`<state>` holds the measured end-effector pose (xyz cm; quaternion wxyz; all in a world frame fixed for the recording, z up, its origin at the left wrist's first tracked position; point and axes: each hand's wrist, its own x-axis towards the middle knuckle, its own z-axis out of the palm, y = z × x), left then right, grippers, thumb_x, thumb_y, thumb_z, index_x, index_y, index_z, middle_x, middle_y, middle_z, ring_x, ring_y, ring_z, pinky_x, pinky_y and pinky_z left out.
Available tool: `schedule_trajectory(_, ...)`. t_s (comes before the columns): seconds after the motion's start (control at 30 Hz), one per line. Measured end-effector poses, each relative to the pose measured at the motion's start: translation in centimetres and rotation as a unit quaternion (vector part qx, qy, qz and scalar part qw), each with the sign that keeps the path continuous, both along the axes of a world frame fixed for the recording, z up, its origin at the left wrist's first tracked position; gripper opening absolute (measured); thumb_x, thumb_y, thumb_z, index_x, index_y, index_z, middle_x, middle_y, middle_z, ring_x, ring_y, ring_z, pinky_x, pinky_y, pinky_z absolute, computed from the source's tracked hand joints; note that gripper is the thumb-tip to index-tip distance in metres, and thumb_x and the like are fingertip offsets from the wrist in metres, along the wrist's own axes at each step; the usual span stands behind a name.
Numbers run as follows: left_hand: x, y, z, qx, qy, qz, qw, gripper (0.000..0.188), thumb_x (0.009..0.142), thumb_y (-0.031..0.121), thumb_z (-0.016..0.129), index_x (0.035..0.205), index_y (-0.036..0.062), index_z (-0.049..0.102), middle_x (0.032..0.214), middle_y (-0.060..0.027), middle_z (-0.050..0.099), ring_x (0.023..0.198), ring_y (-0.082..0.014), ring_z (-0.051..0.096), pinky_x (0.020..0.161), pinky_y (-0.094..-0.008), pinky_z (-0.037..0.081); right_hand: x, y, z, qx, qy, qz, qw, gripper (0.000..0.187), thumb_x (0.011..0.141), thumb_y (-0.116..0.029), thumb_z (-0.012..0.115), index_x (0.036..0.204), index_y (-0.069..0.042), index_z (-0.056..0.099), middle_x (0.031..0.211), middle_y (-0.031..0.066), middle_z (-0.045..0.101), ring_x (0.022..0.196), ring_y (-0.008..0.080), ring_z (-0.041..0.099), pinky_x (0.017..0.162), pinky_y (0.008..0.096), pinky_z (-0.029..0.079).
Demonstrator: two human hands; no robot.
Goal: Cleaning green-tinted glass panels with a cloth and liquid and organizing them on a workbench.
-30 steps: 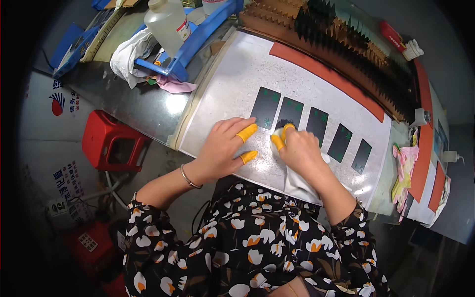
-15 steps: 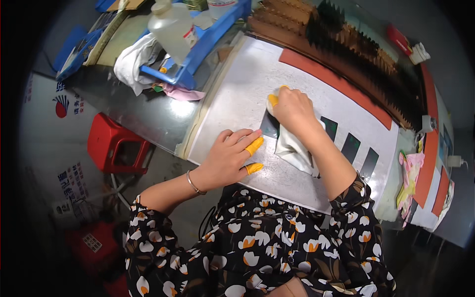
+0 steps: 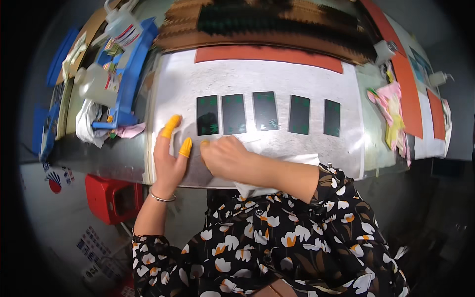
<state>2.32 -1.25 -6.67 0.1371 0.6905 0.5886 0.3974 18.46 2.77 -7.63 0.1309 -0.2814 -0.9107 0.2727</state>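
A: Where do the five dark panels (image 3: 265,111) lie?

B: In a row on the pale sheet (image 3: 307,79) on the desk (image 3: 109,161), set apart, with the person's hands near the leftmost ones.

A: And the grip?

B: The left hand (image 3: 168,163) is spread wide and empty, yellow covers (image 3: 170,127) on thumb and forefinger. The right hand (image 3: 225,157) is curled, apparently around the white cloth (image 3: 255,190) that shows on both sides of its forearm; its fingertips are mostly hidden.

A: Which step, then?

B: Probably wiping, though every panel is uncovered. The next move seems to call for steadying one and pressing cloth flat against it.
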Motion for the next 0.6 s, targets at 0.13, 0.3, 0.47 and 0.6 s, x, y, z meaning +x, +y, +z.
schedule_trajectory(0.13,5.9,4.4,2.8,0.006,0.073,-0.100,0.992,0.067,0.070,0.014,0.068,0.127,0.0003,0.035,0.118,-0.0176,0.046,0.107,-0.0317,0.044,0.090,-0.0367,0.036,8.5,-1.0,3.9,-0.194,-0.020,0.082,0.977,0.018,0.078,-0.017,0.054,0.079,0.001,0.053,0.072,0.0173,0.060,0.061,0.0299,0.059,0.056,0.0374,0.045)
schedule_trajectory(0.3,18.4,9.3,3.7,0.039,0.115,-0.309,0.943,0.085,0.059,0.036,0.073,0.122,-0.0054,0.034,0.125,-0.0222,0.038,0.117,-0.0343,0.034,0.095,-0.0447,0.027,22.6,-1.6,4.6,-0.400,0.239,-0.153,0.872,0.015,0.081,-0.016,0.058,0.087,-0.002,0.055,0.077,0.0017,0.055,0.073,0.0068,0.050,0.063,0.0229,0.042)
schedule_trajectory(0.47,25.0,11.6,1.2,-0.124,0.262,-0.311,0.905,0.083,0.060,0.026,0.073,0.124,-0.0061,0.032,0.122,-0.0201,0.034,0.120,-0.0324,0.028,0.103,-0.0487,0.013,32.7,-3.4,2.8,-0.402,0.343,-0.394,0.752,0.014,0.085,-0.018,0.055,0.090,-0.005,0.053,0.070,-0.0025,0.050,0.054,0.0056,0.048,0.044,0.0192,0.039)
schedule_trajectory(0.6,25.0,11.3,2.4,-0.149,0.222,-0.317,0.910,0.073,0.057,0.018,0.074,0.117,-0.0074,0.040,0.115,-0.0180,0.034,0.112,-0.0291,0.032,0.094,-0.0408,0.025,35.2,-3.3,-0.2,-0.283,0.394,-0.497,0.719,0.014,0.087,-0.018,0.053,0.092,-0.006,0.053,0.068,-0.0024,0.049,0.048,0.0065,0.047,0.042,0.0200,0.039)
